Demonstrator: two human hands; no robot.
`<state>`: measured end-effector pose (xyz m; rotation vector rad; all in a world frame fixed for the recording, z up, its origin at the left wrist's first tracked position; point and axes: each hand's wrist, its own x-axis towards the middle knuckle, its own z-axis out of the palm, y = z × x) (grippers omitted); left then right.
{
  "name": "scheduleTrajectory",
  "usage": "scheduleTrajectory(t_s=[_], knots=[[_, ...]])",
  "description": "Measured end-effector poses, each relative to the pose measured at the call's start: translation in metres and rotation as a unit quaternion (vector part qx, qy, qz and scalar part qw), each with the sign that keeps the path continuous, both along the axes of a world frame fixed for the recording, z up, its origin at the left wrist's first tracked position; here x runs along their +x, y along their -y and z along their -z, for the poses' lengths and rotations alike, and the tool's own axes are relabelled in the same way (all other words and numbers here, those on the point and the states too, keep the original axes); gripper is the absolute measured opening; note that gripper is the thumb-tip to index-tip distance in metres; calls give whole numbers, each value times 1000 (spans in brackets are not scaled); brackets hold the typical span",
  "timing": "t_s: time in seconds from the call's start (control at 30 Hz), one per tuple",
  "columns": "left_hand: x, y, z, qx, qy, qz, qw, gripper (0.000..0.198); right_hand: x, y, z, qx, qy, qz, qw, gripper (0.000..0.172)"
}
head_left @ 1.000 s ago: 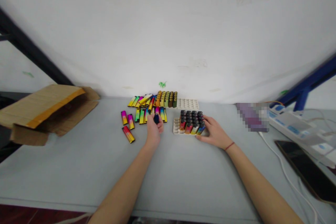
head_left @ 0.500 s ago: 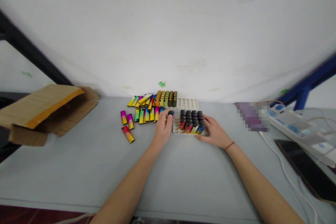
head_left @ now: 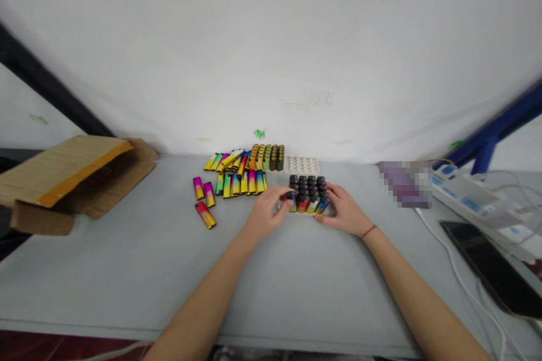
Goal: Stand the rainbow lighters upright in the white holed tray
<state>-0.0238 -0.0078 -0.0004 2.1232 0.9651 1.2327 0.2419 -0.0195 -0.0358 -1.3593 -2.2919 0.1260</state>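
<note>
Pinching a blue lighter (head_left: 293, 203) with a black top between thumb and fingers, the left hand (head_left: 270, 210) is at the front left corner of a tight block of black-topped lighters (head_left: 313, 201). That block stands upright in rows on a white tray (head_left: 305, 214); whether the pinched lighter is seated in it cannot be made out. The right hand (head_left: 345, 211), a thin red band (head_left: 368, 231) at its wrist, curves about the tray's right end, thumb at the front and fingers along the side; how firmly it grips, one cannot tell. Behind the block, near the wall (head_left: 271, 67), lies a second white tray (head_left: 301, 165) with rows of round hollows, just beside a set of upright orange, green and brown pieces (head_left: 266, 158). Bright, shiny lighters (head_left: 243, 183) lie in a pile to the left, and three more (head_left: 205, 216) rest nearer the table's left side. Farther left sits a cardboard box (head_left: 80, 169) on the grey table (head_left: 296, 293); at far right are a phone (head_left: 493, 268), a white cable (head_left: 449, 259) and a power strip (head_left: 470, 197).
</note>
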Motion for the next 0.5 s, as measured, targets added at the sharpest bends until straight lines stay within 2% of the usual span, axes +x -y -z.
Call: scheduleTrajectory(t_s=[0.17, 0.33, 0.5], knots=[[-5, -2, 1, 15, -66, 4, 998, 23, 0, 0, 1, 1, -8, -6, 1000, 68], [-9, -4, 2, 5, -86, -4, 996, 24, 0, 0, 0, -4, -5, -6, 1000, 71], [-11, -5, -5, 70, -94, 34, 992, 16, 0, 0, 1, 2, -4, -4, 1000, 70]])
